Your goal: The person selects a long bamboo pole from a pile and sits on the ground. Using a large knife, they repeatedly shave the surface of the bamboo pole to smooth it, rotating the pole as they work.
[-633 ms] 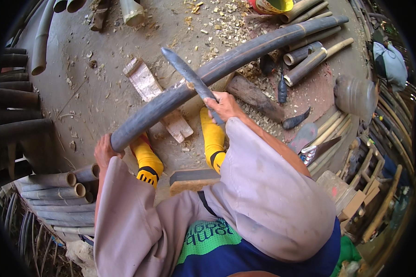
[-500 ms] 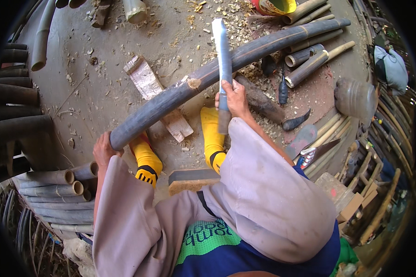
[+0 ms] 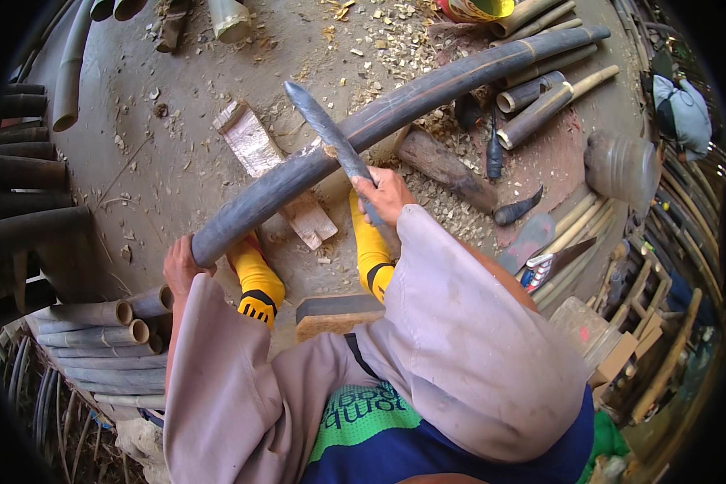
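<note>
A long dark bamboo pole [image 3: 278, 189] slants from lower left to upper right in front of me. At its near end, my left hand [image 3: 184, 262] is closed around it. My right hand [image 3: 385, 196] grips a machete [image 3: 324, 121] by its lower part, most of the handle being hidden by the fingers. The dark blade points up and left and lies across the pole, at a pale cut spot [image 3: 329, 149] near the middle. Whether the edge touches the pole I cannot tell. Beneath the pole lies a pale split piece of wood [image 3: 254, 145].
Wood chips [image 3: 395, 48] litter the ground beyond the pole. To the right lie a short log [image 3: 448, 168], a curved dark blade [image 3: 518, 208], a plastic jug [image 3: 621, 168] and a handsaw [image 3: 557, 264]. Bamboo lengths [image 3: 97, 335] are stacked at the left.
The machete has swung down and left, its blade now turned across the pole at the cut spot. My left hand and the pole have stayed nearly still.
</note>
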`<move>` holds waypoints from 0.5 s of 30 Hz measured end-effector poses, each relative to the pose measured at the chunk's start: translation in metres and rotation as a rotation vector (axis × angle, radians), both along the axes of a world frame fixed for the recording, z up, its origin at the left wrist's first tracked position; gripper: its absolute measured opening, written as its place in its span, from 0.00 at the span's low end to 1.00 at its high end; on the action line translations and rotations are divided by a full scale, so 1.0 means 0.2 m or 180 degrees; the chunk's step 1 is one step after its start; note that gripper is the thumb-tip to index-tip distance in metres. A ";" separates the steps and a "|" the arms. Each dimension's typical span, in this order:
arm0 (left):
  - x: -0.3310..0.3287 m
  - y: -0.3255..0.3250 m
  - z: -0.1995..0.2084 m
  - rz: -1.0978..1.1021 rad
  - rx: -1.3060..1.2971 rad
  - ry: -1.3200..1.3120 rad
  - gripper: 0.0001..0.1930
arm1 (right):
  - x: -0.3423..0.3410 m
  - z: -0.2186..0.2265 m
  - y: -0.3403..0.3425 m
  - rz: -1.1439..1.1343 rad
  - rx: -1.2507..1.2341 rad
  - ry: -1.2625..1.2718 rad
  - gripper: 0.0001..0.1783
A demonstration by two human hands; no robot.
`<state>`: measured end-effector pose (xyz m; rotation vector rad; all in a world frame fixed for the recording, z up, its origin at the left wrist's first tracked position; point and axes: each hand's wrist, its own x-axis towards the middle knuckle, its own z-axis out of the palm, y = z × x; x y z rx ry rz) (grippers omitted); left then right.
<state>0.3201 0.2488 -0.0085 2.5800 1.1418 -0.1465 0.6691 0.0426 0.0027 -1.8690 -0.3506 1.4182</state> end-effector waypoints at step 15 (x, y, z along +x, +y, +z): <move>-0.05 -0.03 -0.08 -0.0087 0.0474 0.0160 0.33 | 0.11 -0.02 0.01 -0.1384 0.0286 0.0147 0.16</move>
